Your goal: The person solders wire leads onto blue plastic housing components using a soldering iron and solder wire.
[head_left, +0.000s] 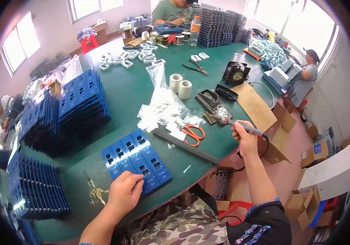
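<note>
My right hand (246,141) grips a soldering iron (255,130) by its handle. The iron's tip end points left, over a small dark tray (223,112) with silvery bits in it. My left hand (124,191) is closed, fingers curled, at the near edge of a blue circuit board panel (136,157). Whatever its fingertips pinch is hidden. The panel lies flat on the green table and has rows of rectangular black-and-white openings. Left of that hand is a small pile of thin gold-coloured pins (96,193).
Stacks of blue panels (83,96) stand on the left. Orange-handled scissors (194,134), a dark strip (185,148) and a bag of white pieces (164,106) lie beyond my panel. A small fan (236,72) stands far right. Co-workers sit around the table.
</note>
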A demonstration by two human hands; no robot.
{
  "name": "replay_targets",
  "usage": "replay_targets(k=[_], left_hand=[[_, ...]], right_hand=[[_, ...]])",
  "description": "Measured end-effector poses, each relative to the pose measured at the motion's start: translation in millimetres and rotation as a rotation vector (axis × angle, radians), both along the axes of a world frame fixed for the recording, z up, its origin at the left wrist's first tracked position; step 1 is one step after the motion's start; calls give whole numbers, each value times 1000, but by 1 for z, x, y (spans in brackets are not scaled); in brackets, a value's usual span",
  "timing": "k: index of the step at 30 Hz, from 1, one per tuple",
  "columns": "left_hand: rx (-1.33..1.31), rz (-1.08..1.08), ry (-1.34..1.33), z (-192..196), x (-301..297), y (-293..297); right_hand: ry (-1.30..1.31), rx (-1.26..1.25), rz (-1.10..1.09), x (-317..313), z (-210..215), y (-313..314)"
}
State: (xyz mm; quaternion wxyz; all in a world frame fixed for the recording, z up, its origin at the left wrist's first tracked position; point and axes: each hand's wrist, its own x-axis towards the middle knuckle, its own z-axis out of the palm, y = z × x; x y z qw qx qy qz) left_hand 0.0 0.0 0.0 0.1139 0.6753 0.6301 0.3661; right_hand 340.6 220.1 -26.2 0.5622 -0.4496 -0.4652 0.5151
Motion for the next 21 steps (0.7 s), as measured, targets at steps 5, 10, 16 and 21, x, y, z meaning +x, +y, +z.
replay_targets(k=[5, 10, 16, 21], left_hand=[[-40, 18, -38, 5, 0, -13], [-3, -3, -95, -1, -1, -33], [185, -69, -293, -19, 52, -40], [287, -39, -343, -17, 69, -72]], right_hand=[[-190, 26, 7, 0, -3, -5], [-22, 56, 92, 26, 4, -38], [97, 159, 500, 32, -32, -36], [-332, 539, 725, -80, 15, -141]])
